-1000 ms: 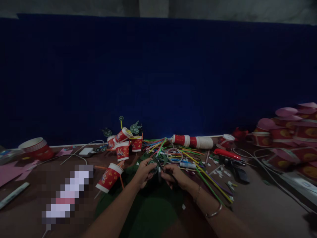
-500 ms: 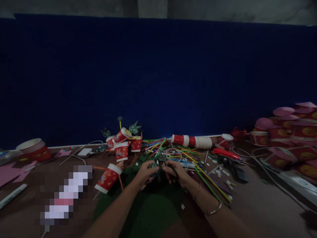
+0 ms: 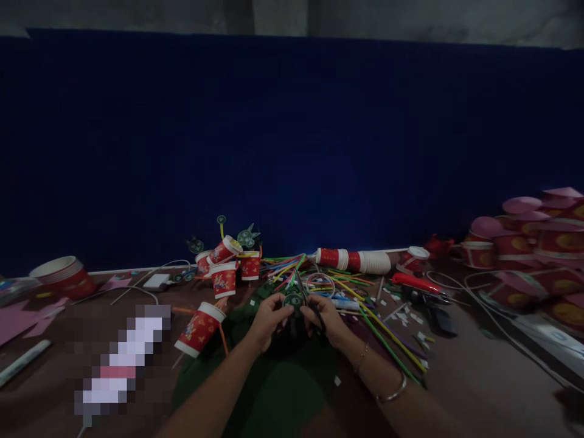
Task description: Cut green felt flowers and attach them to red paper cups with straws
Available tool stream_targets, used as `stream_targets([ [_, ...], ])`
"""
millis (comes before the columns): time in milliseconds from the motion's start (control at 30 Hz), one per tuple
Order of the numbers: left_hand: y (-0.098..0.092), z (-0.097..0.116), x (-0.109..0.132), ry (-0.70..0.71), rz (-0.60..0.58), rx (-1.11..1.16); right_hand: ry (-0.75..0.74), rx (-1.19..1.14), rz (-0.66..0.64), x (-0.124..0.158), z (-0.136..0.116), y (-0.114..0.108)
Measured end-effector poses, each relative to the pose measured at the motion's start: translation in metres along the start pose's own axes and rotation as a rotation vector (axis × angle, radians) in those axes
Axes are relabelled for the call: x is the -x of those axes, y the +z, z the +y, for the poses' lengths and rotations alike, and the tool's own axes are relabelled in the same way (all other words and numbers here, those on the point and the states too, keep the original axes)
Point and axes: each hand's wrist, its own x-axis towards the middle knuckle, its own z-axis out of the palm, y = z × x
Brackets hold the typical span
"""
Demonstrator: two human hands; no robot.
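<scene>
My left hand [image 3: 269,316] pinches a small round green paper piece [image 3: 292,300] just above the table. My right hand [image 3: 325,319] is closed round dark scissors [image 3: 305,293], whose blades point up and away at the paper piece's right edge. Both hands hover over a sheet of dark green paper [image 3: 274,389] lying in front of me. A heap of coloured straws [image 3: 319,281] lies just beyond the hands.
Red printed paper cups [image 3: 224,278] stand and lie left of the hands, one tipped cup [image 3: 199,329] nearer me. A lying stack of cups [image 3: 356,261], a red-handled cutter [image 3: 417,283], cables and paper scraps are to the right. More cups and pink discs [image 3: 533,243] fill the far right.
Both hands rose slightly and moved away from me. The scissors turned from pointing down to pointing up at the green piece.
</scene>
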Motion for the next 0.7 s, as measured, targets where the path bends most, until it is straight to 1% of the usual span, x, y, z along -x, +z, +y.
stream_targets([
  [100, 0.003, 0.000, 0.002, -0.037, -0.036, -0.014, -0.004, -0.018, 0.055, 0.000, 0.000, 0.002],
  [200, 0.006, -0.001, 0.004, -0.054, -0.028, -0.001, -0.016, -0.019, 0.107, 0.000, 0.002, 0.003],
  [267, 0.008, -0.003, 0.004, -0.039, 0.006, 0.019, -0.018, -0.017, 0.101, 0.000, 0.004, 0.003],
  [433, 0.009, -0.001, 0.003, 0.022, 0.099, 0.060, -0.052, -0.032, 0.036, 0.000, 0.009, 0.002],
  [500, 0.009, -0.001, 0.003, 0.035, 0.106, 0.062, -0.054, -0.023, 0.025, -0.001, 0.010, 0.002],
  [633, 0.010, -0.001, 0.003, 0.028, 0.083, 0.062, -0.046, -0.015, 0.049, -0.001, 0.008, 0.003],
  [700, 0.010, 0.000, 0.004, 0.037, 0.097, 0.087, -0.047, -0.019, 0.037, 0.000, 0.005, 0.004],
])
